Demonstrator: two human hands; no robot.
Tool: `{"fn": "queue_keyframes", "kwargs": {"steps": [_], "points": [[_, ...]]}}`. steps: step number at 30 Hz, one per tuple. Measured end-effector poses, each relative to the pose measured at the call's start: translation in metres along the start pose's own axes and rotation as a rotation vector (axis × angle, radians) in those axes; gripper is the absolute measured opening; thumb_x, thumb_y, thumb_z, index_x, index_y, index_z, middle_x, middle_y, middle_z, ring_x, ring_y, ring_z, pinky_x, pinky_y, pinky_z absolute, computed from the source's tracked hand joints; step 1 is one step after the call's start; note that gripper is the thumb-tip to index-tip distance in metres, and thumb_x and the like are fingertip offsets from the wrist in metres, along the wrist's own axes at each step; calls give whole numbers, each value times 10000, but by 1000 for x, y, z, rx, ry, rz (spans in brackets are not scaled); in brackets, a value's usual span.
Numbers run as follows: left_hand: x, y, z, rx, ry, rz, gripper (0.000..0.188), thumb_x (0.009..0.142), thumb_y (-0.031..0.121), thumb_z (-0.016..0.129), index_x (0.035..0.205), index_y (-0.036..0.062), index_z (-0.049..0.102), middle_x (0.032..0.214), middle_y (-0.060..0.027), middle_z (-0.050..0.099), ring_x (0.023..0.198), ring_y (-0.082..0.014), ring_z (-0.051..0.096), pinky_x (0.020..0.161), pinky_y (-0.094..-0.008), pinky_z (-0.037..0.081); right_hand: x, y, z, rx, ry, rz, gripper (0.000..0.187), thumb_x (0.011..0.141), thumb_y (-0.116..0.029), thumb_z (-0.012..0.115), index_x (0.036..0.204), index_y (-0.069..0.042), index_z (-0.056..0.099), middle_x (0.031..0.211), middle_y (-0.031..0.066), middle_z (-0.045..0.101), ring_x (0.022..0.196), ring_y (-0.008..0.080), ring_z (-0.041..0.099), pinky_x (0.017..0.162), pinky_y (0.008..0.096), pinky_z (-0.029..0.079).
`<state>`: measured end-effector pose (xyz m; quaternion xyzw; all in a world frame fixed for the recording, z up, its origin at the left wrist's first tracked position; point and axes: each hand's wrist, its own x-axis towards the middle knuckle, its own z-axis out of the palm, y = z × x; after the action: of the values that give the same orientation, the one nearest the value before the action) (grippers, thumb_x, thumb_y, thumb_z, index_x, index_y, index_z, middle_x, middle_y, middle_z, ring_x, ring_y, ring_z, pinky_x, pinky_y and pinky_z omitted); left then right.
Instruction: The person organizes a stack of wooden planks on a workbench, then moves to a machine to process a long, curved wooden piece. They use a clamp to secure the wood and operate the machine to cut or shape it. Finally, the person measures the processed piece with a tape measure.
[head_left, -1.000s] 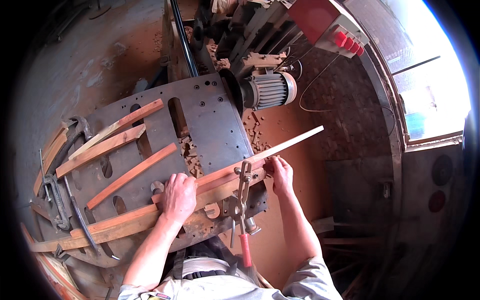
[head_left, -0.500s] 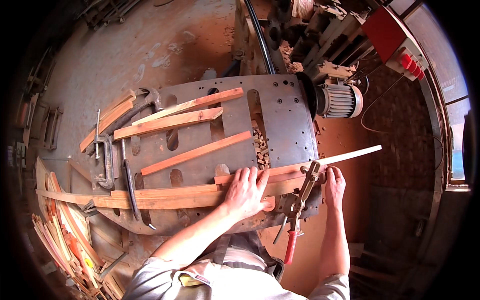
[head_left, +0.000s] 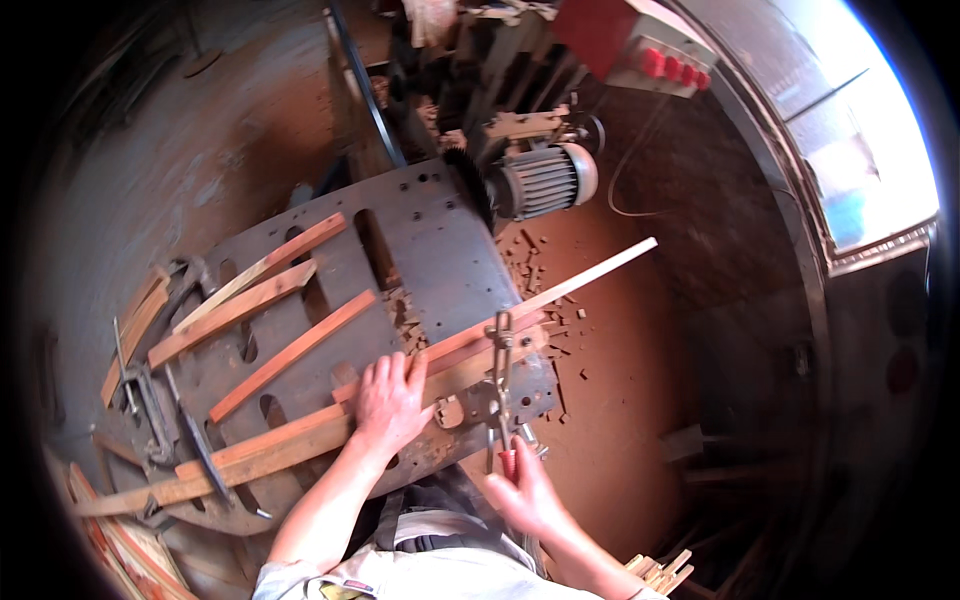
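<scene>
My left hand (head_left: 388, 402) grips a long wooden strip (head_left: 590, 280), its fingers over the far edge and its thumb apart on the near side. The strip lies along a wooden form (head_left: 300, 450) near the table's front edge, and its pale right end juts past the metal table. A toggle clamp (head_left: 502, 365) stands over the strip and form to the right of that hand. My right hand (head_left: 525, 492) is closed around the clamp's red handle (head_left: 508, 463); most of the handle is hidden by the fingers.
Several loose wooden strips (head_left: 295, 350) lie on the slotted metal table (head_left: 455, 250). C-clamps (head_left: 150, 415) sit at its left end. A toothed saw blade (head_left: 460, 175) and an electric motor (head_left: 548, 183) stand at the far edge. Offcuts litter the floor at right.
My right hand has left the strip beside the clamp and moved down to the red handle. The left hand stays on the strip. The whole view has turned and shifted.
</scene>
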<state>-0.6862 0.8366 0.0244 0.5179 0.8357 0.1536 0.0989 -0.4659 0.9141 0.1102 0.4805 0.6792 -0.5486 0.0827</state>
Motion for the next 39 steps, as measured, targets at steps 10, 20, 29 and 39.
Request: {"fn": "queue_keyframes", "kwargs": {"steps": [10,20,29,39], "points": [[-4,7,6,31,46,15,848,636,325,872,1341,9,524,1200,-176,520,1119,-344,503,966,-471,428,38,64,38,104,82,-78,785,924,-457,596,1447,78,357,1296,281,590,1249,378,560,1050,397,435],[-5,4,5,99,76,50,828,630,415,853,1302,31,558,1156,-181,540,1092,-352,519,928,-488,454,37,31,4,17,-108,-127,576,943,-432,592,1276,35,540,1146,239,653,1082,330,641,931,410,498],[-8,-3,3,104,107,32,779,620,439,843,1242,35,605,1098,-167,557,1052,-344,544,906,-471,460,176,-183,-217,-402,888,-1059,200,953,-187,583,929,-1,652,880,203,655,877,395,634,802,447,514],[4,0,-6,30,46,25,791,613,383,859,1256,24,570,1080,-150,529,1013,-324,528,880,-453,450,290,-323,-293,-638,994,-660,457,1019,-390,447,996,8,671,968,254,680,987,417,640,896,474,475]]}}
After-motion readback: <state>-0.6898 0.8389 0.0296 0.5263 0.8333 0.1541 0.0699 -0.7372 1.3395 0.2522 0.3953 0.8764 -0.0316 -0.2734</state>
